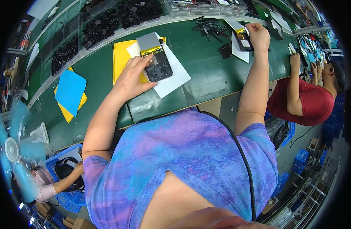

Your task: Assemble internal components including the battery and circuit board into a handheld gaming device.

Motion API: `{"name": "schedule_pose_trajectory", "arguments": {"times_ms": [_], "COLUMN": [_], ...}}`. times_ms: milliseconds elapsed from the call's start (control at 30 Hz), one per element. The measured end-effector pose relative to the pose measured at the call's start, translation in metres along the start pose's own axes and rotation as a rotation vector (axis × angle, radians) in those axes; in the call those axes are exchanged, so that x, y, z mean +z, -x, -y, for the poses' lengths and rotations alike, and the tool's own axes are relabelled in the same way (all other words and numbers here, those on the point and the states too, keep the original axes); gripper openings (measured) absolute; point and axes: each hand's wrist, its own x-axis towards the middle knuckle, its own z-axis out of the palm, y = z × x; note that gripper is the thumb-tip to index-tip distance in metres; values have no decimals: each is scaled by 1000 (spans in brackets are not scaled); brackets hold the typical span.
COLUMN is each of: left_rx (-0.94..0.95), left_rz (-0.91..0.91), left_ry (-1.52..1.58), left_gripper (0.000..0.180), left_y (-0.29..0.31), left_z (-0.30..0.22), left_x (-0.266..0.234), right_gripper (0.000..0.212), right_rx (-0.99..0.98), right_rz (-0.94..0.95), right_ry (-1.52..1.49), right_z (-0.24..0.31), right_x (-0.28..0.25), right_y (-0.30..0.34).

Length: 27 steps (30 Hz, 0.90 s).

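Note:
My left hand [132,78] rests at the left side of a black handheld device [159,71]. Its thumb touches the lower left corner, and its fingers curl over the upper left part. A flat silver battery pack [147,41] with yellow tape is attached at the device's far end. Beneath lie a white sheet [178,75] and a yellow sheet [119,57]. Farther right, my right hand [258,36] has its fingers bent closed at the edge of a second black device [244,42]; its fingertips' contents are hidden. Another silver battery pack [234,25] lies beside that hand.
Black strip-like parts [208,27] are piled on the green table [210,72]. Bins of black parts [101,30] line the far side. Blue sheets [71,91] lie left, near a blurred fan [12,149]. A co-worker in red [311,100] sits right; another person's arm [70,178] shows lower left.

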Motion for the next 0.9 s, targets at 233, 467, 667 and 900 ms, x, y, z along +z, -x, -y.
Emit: {"name": "schedule_pose_trajectory", "arguments": {"times_ms": [233, 467, 667, 900], "left_rx": [35, 88, 80, 110], "left_rz": [15, 71, 111, 0], "left_ry": [-15, -55, -77, 134], "left_gripper": [81, 70, 64, 55], "left_y": [-4, -3, 0, 6], "left_z": [-3, -6, -8, -30], "left_x": [-9, -19, -30, -44], "right_gripper": [34, 21, 11, 7], "right_rx": [-232, -290, -185, -166], "right_rz": [544, 341, 423, 476], "right_ry": [-12, 137, 12, -606], "right_z": [5, 5, 16, 52], "right_x": [7, 41, 14, -40], "right_y": [35, 38, 48, 80]}}
